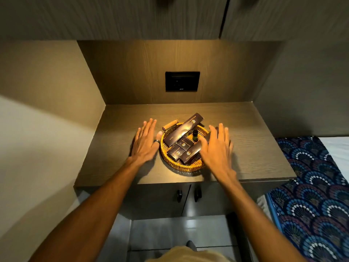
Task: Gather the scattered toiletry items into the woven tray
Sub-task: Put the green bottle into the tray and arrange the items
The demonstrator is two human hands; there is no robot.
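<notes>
Woven tray [181,164], a round shallow basket of golden wicker, sits near the middle of the dark wood-grain countertop [251,148], lit from above, and it looks light and fairly stiff, with a ribbed rim that should give the fingers good purchase; the sensible place to take it is at opposite sides of that rim, lifting level so nothing slides out. Both hands flank it with nothing in them: the left hand [146,141], wearing a ring, is spread flat just beside the tray's left edge, and the right hand [217,146] is spread likewise over its right edge, hiding part of the contents. Inside, the long box [182,131] lies diagonally and overhangs the far rim, so it is the piece most likely to tip if the tray is jolted; it and the shorter boxes, one of which [176,152] lies at the front, appear to be thin card, light and easily crushed, best pinched by their long sides. A small dark bottle [195,133] stands upright among them, probably smooth and apt to topple. Behind the tray, a small tan tube [170,124] lies by the far-left rim; whether it rests in or just outside I cannot tell. The counter is an alcove with a black socket plate [182,81] on the back wall, cabinet doors [170,197] below, and a patterned blue cloth [313,195] to the right.
</notes>
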